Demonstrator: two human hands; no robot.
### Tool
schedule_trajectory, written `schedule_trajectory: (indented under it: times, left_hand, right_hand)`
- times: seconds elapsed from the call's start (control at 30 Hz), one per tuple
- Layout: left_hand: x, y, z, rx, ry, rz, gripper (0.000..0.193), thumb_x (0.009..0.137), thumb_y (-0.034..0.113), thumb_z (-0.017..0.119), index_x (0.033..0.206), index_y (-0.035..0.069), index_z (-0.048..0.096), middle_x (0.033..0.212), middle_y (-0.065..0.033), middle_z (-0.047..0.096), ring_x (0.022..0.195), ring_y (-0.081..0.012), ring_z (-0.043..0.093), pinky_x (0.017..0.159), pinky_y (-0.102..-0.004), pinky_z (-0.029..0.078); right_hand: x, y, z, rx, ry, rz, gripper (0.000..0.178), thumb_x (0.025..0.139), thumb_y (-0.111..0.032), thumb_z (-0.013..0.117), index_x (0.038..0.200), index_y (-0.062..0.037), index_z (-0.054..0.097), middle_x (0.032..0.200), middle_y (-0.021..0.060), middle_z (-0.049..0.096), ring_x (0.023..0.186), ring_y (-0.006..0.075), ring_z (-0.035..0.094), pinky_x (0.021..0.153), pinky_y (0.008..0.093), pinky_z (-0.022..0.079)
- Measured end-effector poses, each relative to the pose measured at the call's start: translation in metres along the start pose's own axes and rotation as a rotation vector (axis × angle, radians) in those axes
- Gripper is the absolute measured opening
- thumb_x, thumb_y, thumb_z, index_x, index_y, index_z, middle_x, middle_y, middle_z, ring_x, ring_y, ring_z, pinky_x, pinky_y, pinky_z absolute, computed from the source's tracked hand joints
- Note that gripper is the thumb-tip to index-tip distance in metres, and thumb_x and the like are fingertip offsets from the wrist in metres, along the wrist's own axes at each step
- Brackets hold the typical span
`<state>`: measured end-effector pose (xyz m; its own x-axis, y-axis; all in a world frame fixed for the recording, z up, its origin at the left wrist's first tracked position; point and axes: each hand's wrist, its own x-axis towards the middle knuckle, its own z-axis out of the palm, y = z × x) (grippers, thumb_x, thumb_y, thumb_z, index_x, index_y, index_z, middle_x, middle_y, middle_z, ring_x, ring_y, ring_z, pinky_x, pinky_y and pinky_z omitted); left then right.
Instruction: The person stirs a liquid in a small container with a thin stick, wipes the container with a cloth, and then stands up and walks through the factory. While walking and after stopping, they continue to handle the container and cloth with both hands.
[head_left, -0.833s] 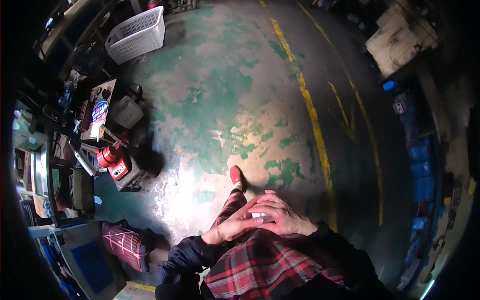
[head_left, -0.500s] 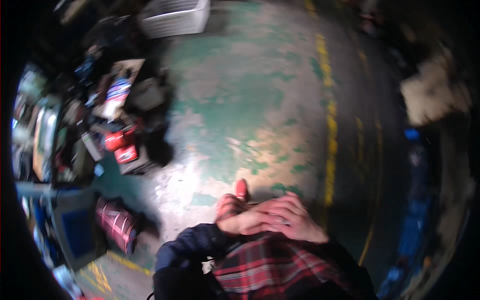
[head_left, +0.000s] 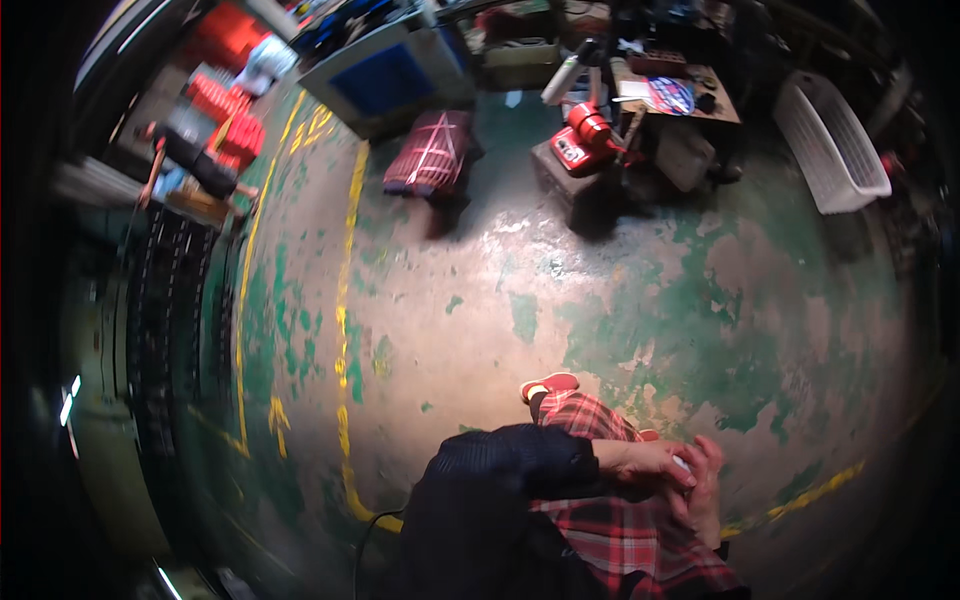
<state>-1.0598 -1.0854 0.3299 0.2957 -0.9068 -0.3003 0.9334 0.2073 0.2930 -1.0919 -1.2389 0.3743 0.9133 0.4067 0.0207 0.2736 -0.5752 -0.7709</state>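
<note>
My left hand (head_left: 655, 463) reaches across from a dark sleeve, its fingers bent and meeting my right hand (head_left: 706, 490) in front of my red plaid clothing (head_left: 630, 540). The fingers of my right hand curl up and around those of the left, so the two hands touch. A small whitish spot shows between them; I cannot make out what it is. Below the hands, a red shoe (head_left: 552, 384) is on the worn green floor (head_left: 640, 300).
Ahead stand a stool (head_left: 570, 175) with red items (head_left: 585, 135), a plaid-covered bundle (head_left: 430, 155), a low table (head_left: 715, 95) and a white basket (head_left: 830, 145). A person (head_left: 195, 160) is at the far left, near red stacks (head_left: 225, 115). Yellow lines (head_left: 345, 300) mark the floor.
My view has swung to the left, so the bench, stool and basket now lie ahead. My hands stay together, the fingers now more curled and raised than the earlier flat overlap.
</note>
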Motion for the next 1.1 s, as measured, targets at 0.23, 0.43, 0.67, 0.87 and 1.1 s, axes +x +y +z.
schedule_trajectory:
  times: [0.23,0.43,0.67,0.87,1.1]
  left_hand:
    - [0.031,-0.077,-0.004,-0.127,0.281,0.292,0.037,0.076,0.009,0.068,0.11,0.002,0.055,0.102,-0.0047,0.058,0.096,-0.0141,0.055,0.083,-0.0279,0.045]
    - [0.023,-0.11,-0.048,0.202,0.648,0.317,0.033,0.072,0.009,0.07,0.103,0.003,0.06,0.096,-0.0054,0.063,0.09,-0.0149,0.059,0.081,-0.0284,0.047]
    - [0.036,-0.18,-0.176,0.934,1.009,0.132,0.038,0.07,0.021,0.071,0.105,0.01,0.062,0.099,-0.0128,0.062,0.092,-0.0312,0.06,0.079,-0.0391,0.048]
    - [0.069,-0.222,-0.286,1.115,0.933,0.068,0.035,0.073,0.016,0.068,0.106,0.01,0.061,0.107,-0.01,0.057,0.091,-0.0288,0.06,0.077,-0.0373,0.05]
    - [0.054,-0.232,-0.324,1.236,0.914,0.107,0.031,0.066,0.012,0.075,0.096,0.009,0.065,0.1,-0.0094,0.06,0.078,-0.0221,0.062,0.065,-0.0301,0.052]
  right_hand:
    - [-0.022,0.06,-0.003,0.127,-0.341,-0.111,0.075,0.063,-0.017,0.072,0.128,-0.0024,0.038,0.128,0.0209,0.038,0.118,0.0407,0.036,0.099,0.0473,0.032]
    - [-0.009,0.109,0.031,0.378,-0.698,-0.023,0.076,0.065,-0.022,0.075,0.129,-0.0028,0.038,0.131,0.0182,0.038,0.122,0.0365,0.035,0.103,0.0435,0.03]
    - [-0.024,0.257,0.137,0.822,-0.517,0.87,0.037,0.086,-0.015,0.06,0.119,-0.0012,0.052,0.107,0.0022,0.06,0.093,0.01,0.056,0.082,0.025,0.046]
    - [-0.064,0.448,0.278,0.566,-0.295,1.108,0.025,0.082,-0.021,0.061,0.094,0.0006,0.064,0.083,0.0106,0.065,0.082,0.014,0.061,0.075,0.029,0.047]
    - [-0.073,0.604,0.432,0.193,-0.158,1.029,0.026,0.078,-0.025,0.064,0.093,-0.0042,0.065,0.087,0.015,0.066,0.083,0.0309,0.062,0.075,0.0369,0.048]
